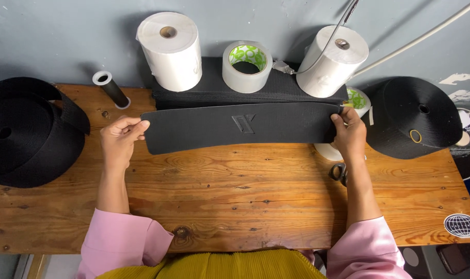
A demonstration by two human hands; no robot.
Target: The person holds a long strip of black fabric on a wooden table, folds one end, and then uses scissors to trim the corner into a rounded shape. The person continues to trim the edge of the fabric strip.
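Two hands hold a long black padded panel (240, 126) by its ends, level above the back half of the wooden worktop (245, 191). The left hand (120, 142) pinches the panel's rounded left end, thumb on top and fingers curled beneath. The right hand (350, 135) is closed over the right end, fingers wrapped across its edge. An embossed angular mark sits near the panel's middle.

Just behind the panel lies a stack of similar black pieces (214, 88), and on it stand two white paper rolls (172, 51) (332, 62) with a roll of clear tape (247, 66) between them. A large coil of black webbing (28, 132) rests at the left edge, another black spool (415, 124) at the right. A small dark tube (111, 89) stands near the left roll. Scissors (339, 172) lie under the right wrist.
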